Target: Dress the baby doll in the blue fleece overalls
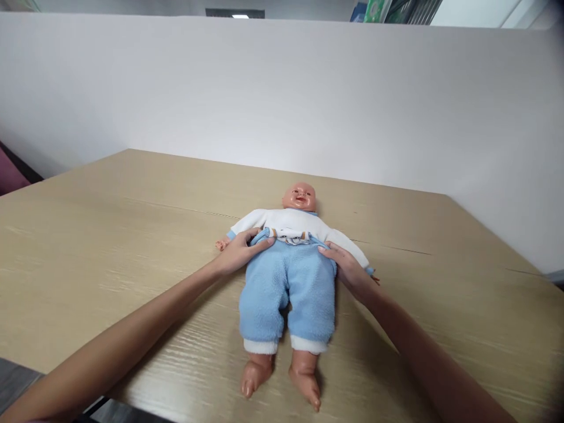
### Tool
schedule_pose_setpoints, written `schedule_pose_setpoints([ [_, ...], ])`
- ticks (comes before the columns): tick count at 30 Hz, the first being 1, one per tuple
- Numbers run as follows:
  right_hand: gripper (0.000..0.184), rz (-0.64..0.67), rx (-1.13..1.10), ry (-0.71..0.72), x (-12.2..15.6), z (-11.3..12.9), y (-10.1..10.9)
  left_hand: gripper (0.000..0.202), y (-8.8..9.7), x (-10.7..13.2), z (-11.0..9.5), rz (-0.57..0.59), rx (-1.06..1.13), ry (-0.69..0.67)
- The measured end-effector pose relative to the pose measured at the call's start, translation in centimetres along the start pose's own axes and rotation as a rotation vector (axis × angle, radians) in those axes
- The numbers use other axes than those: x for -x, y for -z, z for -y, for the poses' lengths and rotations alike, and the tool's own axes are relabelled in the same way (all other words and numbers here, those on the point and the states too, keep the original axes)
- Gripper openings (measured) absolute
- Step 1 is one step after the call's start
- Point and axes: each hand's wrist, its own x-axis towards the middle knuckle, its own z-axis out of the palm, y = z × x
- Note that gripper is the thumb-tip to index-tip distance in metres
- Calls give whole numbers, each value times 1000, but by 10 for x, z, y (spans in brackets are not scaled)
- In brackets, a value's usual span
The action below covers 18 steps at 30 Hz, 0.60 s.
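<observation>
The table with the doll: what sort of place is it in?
Probably an indoor office or workroom, though that's a guess: a wood-grained table, a white partition behind it and grey flooring below.

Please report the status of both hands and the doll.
Left hand, right hand: holding blue trousers at waist, opposite sides. Doll on its back on table. No obstruction visible at hands.

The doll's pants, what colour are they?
The pants are light blue with white cuffs, best seen in the head view.
</observation>
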Motion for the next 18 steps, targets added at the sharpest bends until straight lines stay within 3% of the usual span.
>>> schedule_pose_setpoints([
  [5,39,22,-287,-76,4,-9,-9,63,-9,-9,11,53,283,68],
  [13,45,86,-427,-111,23,3,-9,46,-1,-7,51,116,614,135],
  [16,48,42,-490,-127,23,2,-13,47,-1,-5,53,114,726,173],
  [18,49,-7,-465,-109,20,-3,-13,44,2,-3,47,83,673,176],
])
